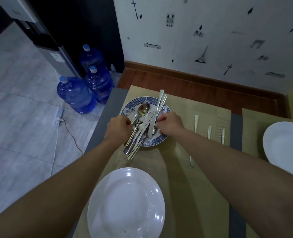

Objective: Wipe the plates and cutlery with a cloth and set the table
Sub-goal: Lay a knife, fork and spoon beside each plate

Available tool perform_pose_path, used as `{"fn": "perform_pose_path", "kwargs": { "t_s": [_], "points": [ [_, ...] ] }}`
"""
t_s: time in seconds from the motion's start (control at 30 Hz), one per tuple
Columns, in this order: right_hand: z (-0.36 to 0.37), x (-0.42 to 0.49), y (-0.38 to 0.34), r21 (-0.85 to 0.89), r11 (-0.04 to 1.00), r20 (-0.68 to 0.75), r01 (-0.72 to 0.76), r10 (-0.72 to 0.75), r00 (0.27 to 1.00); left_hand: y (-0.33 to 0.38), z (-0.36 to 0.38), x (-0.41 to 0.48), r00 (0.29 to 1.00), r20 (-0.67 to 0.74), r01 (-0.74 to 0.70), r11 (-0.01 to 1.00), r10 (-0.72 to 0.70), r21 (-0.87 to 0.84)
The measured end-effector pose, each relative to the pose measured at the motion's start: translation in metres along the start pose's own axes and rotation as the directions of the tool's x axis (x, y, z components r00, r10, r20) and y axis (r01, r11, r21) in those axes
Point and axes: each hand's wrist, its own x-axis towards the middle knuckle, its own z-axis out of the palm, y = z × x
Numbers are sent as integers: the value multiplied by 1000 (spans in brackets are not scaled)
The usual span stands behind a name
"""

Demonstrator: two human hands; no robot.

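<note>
Cutlery (147,121) lies heaped on the blue-patterned plate (135,102), which sits at the far left of the tan placemat (185,107), and both your hands are in the heap. Your left hand (118,128) has its fingers curled round a bundle of pieces. Their handles slant toward you and stick out past the plate's near rim. Your right hand (170,125) pinches into the pile from the other side, fingertips closed on a long piece, though you cannot tell exactly which one. A spoon bowl shows between your hands, and two handles reach beyond the far rim.

To the right, on the same mat, three more pieces (196,122) lie side by side and apart from one another, partly hidden by your right forearm. A white plate (126,203) rests at the mat's near edge, just below the patterned one. A second white plate (286,146) sits on another mat (255,121) at the right. Both mats lie on a grey table (106,117). On the floor to the left stand three blue water bottles (76,95).
</note>
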Motion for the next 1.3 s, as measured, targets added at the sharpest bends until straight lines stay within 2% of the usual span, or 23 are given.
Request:
{"fn": "perform_pose_path", "kwargs": {
  "t_s": [0.47,0.53,0.63,0.67,0.8,0.93,1.07,1.13,1.2,1.3],
  "points": [
    [5,-11,-1,-53,998,-35,30,-32,999,3,-4,-5,998,65,2,998,-6,56],
    [6,-17,-1,-80,996,14,42,-41,999,4,-5,-5,998,67,3,999,-7,48],
    [14,-29,-3,-133,989,195,69,-42,980,7,-5,-5,996,84,1,999,-3,33],
    [18,-33,-3,-148,986,210,72,-40,977,7,-6,-5,996,90,0,1000,-3,28],
    [32,-41,-2,-135,991,99,17,-4,995,8,-7,-8,994,113,1,1000,-3,11],
    [35,-42,-3,7,1000,49,-26,25,998,6,-8,-10,993,113,36,994,-24,-107],
    [31,-43,-8,351,933,93,-80,50,994,14,-9,-16,976,215,51,943,23,-330],
    [28,-41,-10,476,869,124,-133,83,989,17,-10,-19,961,266,24,941,71,-337],
    [25,-39,-11,512,844,98,-159,126,987,20,-8,-20,952,294,20,939,87,-342],
    [18,-36,-6,532,828,41,-179,186,982,23,-5,-21,968,240,5,958,66,-286]
  ]
}}
